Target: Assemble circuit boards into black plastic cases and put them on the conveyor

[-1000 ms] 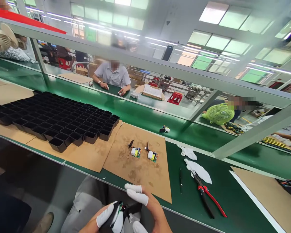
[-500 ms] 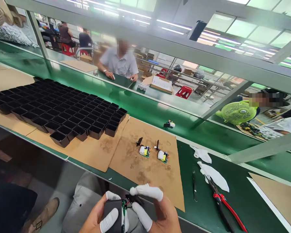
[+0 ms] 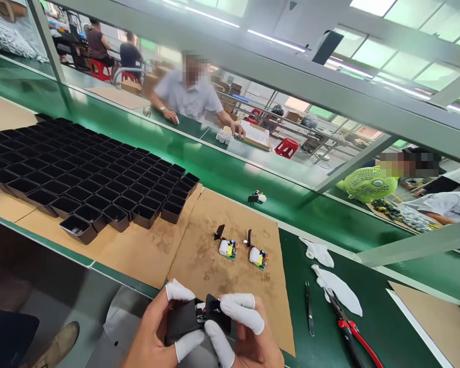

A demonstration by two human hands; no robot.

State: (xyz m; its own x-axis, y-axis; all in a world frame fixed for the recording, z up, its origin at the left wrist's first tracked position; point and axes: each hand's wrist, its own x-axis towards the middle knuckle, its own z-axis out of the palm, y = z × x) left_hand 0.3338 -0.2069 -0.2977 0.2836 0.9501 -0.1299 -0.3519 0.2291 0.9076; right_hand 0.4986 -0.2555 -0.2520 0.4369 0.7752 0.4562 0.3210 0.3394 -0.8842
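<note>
Lower centre — left hand (image 3: 153, 332) and right hand (image 3: 249, 337) grip a black casing (image 3: 191, 319); uneven pressure could pinch its wires.

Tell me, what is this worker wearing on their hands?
Both the left hand and the right hand are bare except for white rubbery finger cots rolled over the thumbs and first fingertips. No full gloves, and no sleeves show at the wrists.

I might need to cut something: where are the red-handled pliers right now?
In the head view, the red-handled pliers lie on the green bench at lower right, beside the black tweezers, their tip on a white cloth, right of the cardboard sheet.
</note>
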